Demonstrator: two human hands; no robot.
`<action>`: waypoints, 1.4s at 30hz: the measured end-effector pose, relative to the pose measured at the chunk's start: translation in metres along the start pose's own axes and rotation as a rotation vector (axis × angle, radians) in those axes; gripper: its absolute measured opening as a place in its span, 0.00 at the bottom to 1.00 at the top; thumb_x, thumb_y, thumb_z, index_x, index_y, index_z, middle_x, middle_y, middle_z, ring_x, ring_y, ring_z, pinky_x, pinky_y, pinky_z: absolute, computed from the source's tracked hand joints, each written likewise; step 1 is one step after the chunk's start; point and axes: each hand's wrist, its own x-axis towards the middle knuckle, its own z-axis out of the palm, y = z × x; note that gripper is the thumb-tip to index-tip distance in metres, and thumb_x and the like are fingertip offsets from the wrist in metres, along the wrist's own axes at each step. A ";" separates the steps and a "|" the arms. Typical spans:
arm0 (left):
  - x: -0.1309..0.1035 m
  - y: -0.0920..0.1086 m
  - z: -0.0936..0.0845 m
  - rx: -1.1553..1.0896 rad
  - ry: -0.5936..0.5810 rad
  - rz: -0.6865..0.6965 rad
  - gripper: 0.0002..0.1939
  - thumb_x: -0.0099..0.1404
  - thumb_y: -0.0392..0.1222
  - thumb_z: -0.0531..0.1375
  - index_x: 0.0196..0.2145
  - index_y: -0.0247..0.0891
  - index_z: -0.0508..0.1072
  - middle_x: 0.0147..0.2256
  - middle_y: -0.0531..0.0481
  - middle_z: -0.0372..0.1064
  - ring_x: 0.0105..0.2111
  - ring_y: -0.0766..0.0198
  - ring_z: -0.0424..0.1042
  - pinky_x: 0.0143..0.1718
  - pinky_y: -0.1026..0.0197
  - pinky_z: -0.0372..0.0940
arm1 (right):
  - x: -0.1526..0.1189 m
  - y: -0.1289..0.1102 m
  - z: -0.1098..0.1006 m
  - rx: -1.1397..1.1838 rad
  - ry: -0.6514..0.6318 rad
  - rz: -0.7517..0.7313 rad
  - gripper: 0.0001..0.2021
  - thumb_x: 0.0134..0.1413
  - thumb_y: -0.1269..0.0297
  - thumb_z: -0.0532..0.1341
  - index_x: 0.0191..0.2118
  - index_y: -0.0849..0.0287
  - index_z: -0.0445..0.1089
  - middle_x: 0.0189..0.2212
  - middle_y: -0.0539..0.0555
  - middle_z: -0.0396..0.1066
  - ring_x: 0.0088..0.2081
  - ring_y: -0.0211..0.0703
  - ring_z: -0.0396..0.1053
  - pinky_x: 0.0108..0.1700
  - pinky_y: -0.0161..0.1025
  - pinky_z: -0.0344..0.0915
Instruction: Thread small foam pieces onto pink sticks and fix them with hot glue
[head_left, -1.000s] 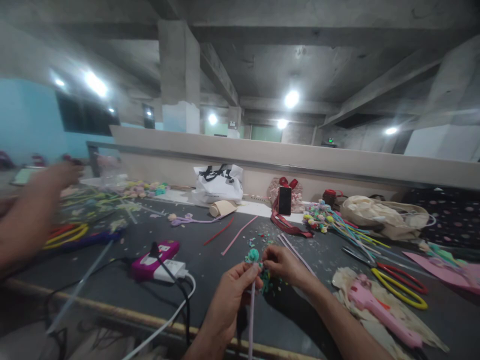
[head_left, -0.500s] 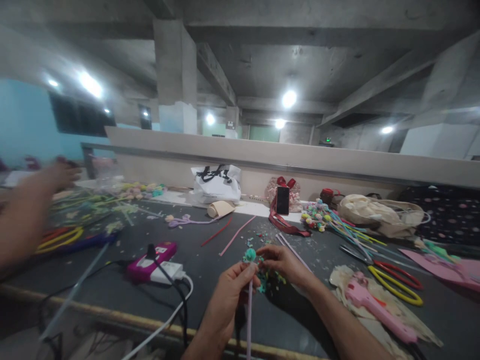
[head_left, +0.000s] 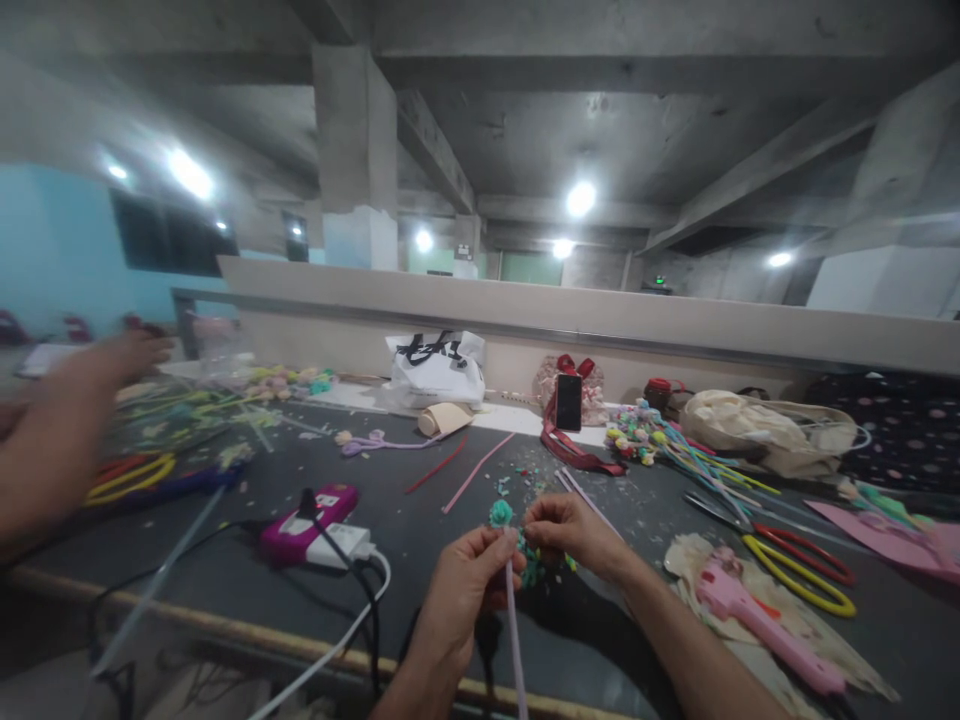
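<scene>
My left hand (head_left: 474, 575) is closed round a pale pink stem, pinched between thumb and fingers just below a small teal flower head (head_left: 500, 513). The stem (head_left: 514, 640) runs down toward the front edge of the table. Just right of the flower, my right hand (head_left: 574, 530) has its thumb and fingertips pinched together. Whatever lies in that pinch is too small to make out. Beneath both hands is a loose pile of teal and yellow bits (head_left: 531, 568), partly hidden by the fingers.
Right lie a pink glue gun (head_left: 772, 625), scissors (head_left: 799, 570) and bundled flower stems (head_left: 649, 435). A magenta power strip (head_left: 311, 520) with cables is left. Behind stand a phone (head_left: 568, 402) and white bag (head_left: 439, 368). Another person's arm (head_left: 67, 430) reaches in from the left.
My right fingers have drawn together into a pinch beside the flower. The stem's lower end has swung to the right. The view has shifted slightly.
</scene>
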 end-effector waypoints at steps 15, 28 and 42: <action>0.000 -0.003 -0.001 0.023 -0.101 -0.032 0.13 0.47 0.48 0.59 0.24 0.34 0.65 0.18 0.54 0.66 0.15 0.74 0.60 0.16 0.72 0.53 | -0.005 -0.003 0.002 -0.030 -0.115 -0.003 0.10 0.40 0.62 0.60 0.23 0.65 0.64 0.15 0.45 0.60 0.15 0.28 0.55 0.17 0.26 0.53; 0.003 -0.007 0.000 0.080 -0.119 -0.053 0.14 0.45 0.49 0.60 0.22 0.34 0.66 0.17 0.55 0.65 0.14 0.73 0.60 0.16 0.70 0.53 | -0.009 -0.002 0.001 -0.045 -0.059 -0.023 0.02 0.38 0.71 0.58 0.22 0.64 0.65 0.14 0.43 0.59 0.15 0.27 0.53 0.16 0.26 0.51; 0.002 -0.008 -0.001 0.080 -0.211 -0.026 0.16 0.48 0.52 0.57 0.18 0.34 0.64 0.13 0.57 0.61 0.12 0.75 0.57 0.13 0.71 0.51 | -0.007 0.007 0.002 0.290 -0.160 0.063 0.07 0.36 0.65 0.60 0.22 0.64 0.64 0.12 0.44 0.59 0.13 0.27 0.54 0.15 0.26 0.47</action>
